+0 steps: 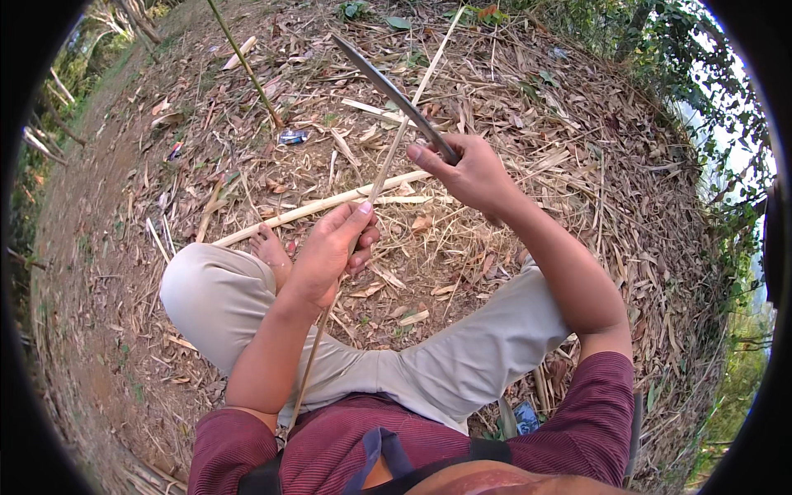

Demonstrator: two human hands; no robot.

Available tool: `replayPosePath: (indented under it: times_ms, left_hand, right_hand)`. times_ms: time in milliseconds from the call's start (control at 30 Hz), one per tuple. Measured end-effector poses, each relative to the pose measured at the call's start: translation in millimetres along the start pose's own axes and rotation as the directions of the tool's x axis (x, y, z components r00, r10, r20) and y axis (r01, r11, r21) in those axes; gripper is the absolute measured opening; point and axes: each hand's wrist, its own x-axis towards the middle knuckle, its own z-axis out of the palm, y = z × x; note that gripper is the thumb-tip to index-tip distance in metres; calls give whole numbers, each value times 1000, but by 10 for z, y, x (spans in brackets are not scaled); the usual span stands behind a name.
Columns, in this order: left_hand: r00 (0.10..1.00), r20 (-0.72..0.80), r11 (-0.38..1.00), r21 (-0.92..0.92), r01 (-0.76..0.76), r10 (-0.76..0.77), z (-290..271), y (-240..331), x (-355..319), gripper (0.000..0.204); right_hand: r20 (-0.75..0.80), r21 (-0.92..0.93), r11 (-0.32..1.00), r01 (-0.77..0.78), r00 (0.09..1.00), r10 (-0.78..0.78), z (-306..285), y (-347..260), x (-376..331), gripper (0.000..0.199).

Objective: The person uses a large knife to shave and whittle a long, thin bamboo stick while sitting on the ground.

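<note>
My left hand [330,252] is closed around a long, thin bamboo strip [388,165], thumb on top. The strip's far end slants up and to the right over the ground; its other end runs down past my wrist to my lap. In my right hand [472,175] is the handle of a machete [386,86], its long dark blade pointing up and to the left. The blade crosses in front of the strip, well beyond my left hand; I cannot tell whether they touch. Below both hands, a pale split bamboo length [309,209] lies on the ground.
Dry leaves and shavings [462,239] cover the ground. My bare foot [270,252] and bent knee [210,293] are at the left. A thin green stalk [246,66] rises beyond, near a blue wrapper [293,137]. A dark blue packet [525,417] lies by my right side. Leafy bushes [660,74] stand at right.
</note>
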Motion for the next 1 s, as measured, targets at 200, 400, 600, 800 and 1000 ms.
replayPosePath:
  times_ms: [200,400,600,800,1000]
  left_hand:
    - [998,63,998,-60,2,2,-112,-54,-48,31]
    - [998,-54,996,81,-30,34,-69,-24,-93,40]
    - [998,30,989,141,50,-55,-148,-68,-189,53]
    - [985,133,990,101,96,-109,-66,-139,-257,42]
    - [1000,19,1000,-3,-8,8,-39,-115,-192,43]
  right_hand:
    - [182,503,842,-193,977,115,328,-234,-85,33]
    - [199,674,689,-267,964,179,402,-398,-120,30]
    - [91,758,638,-137,990,105,116,-363,23,35]
    - [60,768,634,-93,995,74,-67,-224,86,33]
    - [-151,238,956,171,979,-137,155,-75,21,50]
